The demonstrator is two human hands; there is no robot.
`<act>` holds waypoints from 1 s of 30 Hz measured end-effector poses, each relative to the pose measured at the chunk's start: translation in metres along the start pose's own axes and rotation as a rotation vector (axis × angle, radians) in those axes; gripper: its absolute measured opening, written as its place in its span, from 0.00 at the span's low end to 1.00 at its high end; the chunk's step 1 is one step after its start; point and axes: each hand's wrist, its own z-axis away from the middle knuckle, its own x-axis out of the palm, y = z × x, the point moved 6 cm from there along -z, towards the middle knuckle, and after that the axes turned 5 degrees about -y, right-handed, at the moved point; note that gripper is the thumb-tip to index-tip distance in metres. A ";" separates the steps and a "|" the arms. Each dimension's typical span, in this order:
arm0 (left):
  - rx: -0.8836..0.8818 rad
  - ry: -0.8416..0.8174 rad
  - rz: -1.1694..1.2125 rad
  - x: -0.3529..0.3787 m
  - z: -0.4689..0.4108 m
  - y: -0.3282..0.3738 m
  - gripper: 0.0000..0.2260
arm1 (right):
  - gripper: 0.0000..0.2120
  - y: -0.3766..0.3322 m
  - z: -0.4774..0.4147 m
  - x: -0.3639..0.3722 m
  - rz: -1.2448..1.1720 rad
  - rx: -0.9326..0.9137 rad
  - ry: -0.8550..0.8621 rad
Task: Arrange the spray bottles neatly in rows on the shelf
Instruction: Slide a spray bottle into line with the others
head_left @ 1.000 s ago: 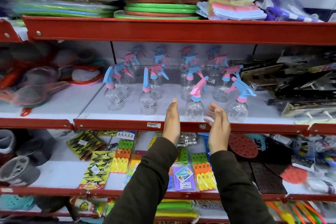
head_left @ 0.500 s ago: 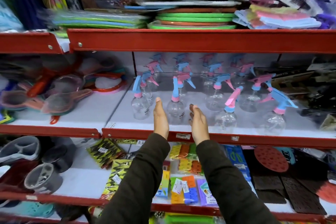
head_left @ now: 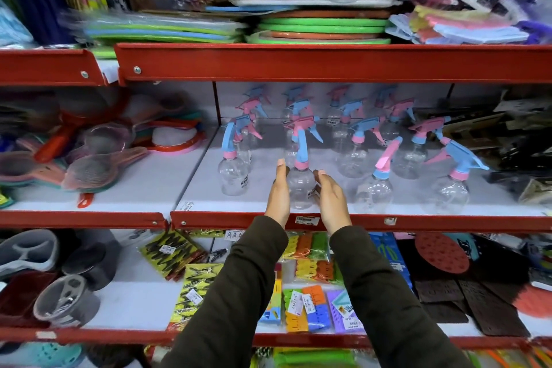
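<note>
Several clear spray bottles with pink and blue triggers stand in loose rows on the white middle shelf. In the front row, a blue-trigger bottle stands upright between my palms. My left hand lies flat against its left side. On its right side rests my right hand, fingers slightly curled by the label. Other front bottles stand at the left, right of centre and far right; the last two have triggers angled differently.
A red shelf lip runs along the front edge. Strainers fill the section on the left and dark packaged goods crowd the right. Stacked mats sit on the shelf above, packets of pegs below.
Both hands moved left from the pink-trigger bottle to the blue-trigger bottle, then closed in against its sides. The view shifted left and nearer.
</note>
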 end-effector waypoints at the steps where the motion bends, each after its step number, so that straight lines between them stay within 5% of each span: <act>1: -0.005 -0.004 -0.013 0.001 0.003 -0.001 0.25 | 0.13 0.000 0.003 -0.001 0.007 -0.006 -0.005; 9: -0.018 -0.017 -0.059 0.006 0.019 -0.001 0.24 | 0.09 -0.001 0.023 -0.006 0.044 -0.038 0.005; 16: -0.027 -0.017 -0.068 0.010 0.034 0.007 0.24 | 0.18 -0.005 0.033 -0.012 0.057 -0.032 0.019; 24: 0.080 0.174 -0.033 -0.027 0.056 0.009 0.28 | 0.18 -0.014 0.072 -0.012 -0.058 -0.223 0.262; 30: 0.184 0.381 -0.006 -0.094 0.059 0.025 0.24 | 0.18 -0.012 0.070 0.052 -0.111 -0.277 0.140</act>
